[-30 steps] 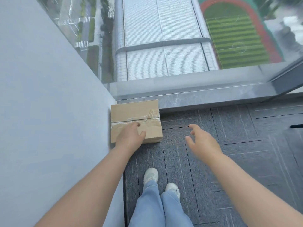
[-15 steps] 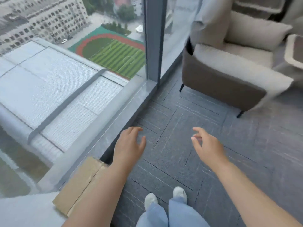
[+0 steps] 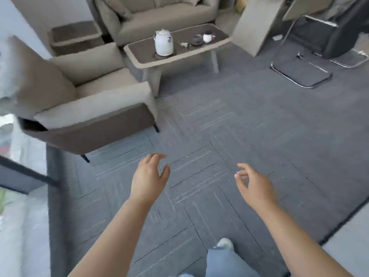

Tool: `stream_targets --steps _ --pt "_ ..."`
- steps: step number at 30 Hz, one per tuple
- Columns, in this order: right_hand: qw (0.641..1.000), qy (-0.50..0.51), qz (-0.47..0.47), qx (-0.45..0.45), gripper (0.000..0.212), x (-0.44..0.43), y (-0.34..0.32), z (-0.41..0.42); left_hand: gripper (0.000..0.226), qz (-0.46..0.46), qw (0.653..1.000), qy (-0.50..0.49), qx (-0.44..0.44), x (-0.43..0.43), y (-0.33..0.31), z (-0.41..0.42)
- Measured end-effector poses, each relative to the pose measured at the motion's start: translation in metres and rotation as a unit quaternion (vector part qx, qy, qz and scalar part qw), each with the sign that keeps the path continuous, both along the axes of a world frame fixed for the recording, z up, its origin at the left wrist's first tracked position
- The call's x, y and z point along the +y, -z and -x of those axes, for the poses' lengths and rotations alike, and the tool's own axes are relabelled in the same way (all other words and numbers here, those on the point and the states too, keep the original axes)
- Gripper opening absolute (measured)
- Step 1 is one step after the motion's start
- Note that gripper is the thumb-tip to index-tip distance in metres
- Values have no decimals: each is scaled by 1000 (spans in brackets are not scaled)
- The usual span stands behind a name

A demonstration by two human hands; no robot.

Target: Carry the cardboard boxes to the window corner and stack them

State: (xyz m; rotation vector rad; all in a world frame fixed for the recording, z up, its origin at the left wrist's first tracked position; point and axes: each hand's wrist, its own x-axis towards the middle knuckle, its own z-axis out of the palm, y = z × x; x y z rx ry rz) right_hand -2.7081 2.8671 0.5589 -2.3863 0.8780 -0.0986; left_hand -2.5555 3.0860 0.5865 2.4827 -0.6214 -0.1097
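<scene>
No cardboard box is in view at this moment. My left hand (image 3: 149, 176) hangs over the grey carpet with its fingers loosely curled and holds nothing. My right hand (image 3: 254, 185) is out in front to the right, fingers relaxed and slightly bent, also holding nothing. Both forearms reach forward from the bottom of the view.
A beige armchair (image 3: 83, 108) stands at the left. Behind it is a low table (image 3: 199, 48) bearing a white kettle (image 3: 164, 43) and small cups. A second armchair (image 3: 159, 15) is at the back, a black chair frame (image 3: 303, 70) at the right. Window glass (image 3: 12, 176) runs along the left.
The view has swung right, away from the window corner into the room. The box placed by the wall has left the view. Both hands stay empty in front of me.
</scene>
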Motion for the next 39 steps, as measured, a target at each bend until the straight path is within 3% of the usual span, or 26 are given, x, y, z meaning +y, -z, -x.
stream_targets --steps 8,13,26,31,39 --pt "993 118 -12 24 37 -123 13 67 33 7 992 123 -4 -168 0 2" --pt "991 129 -15 42 39 -176 15 65 34 -5 989 146 6 -234 4 -10" --pt "999 44 -12 23 39 -332 17 -174 34 -40 994 99 38 -347 36 -187" --pt "996 76 -9 48 41 -400 6 -230 34 -34 985 163 41 -440 32 -263" --pt "976 206 -42 53 37 -524 13 -247 34 -8 963 267 35 -629 18 -331"
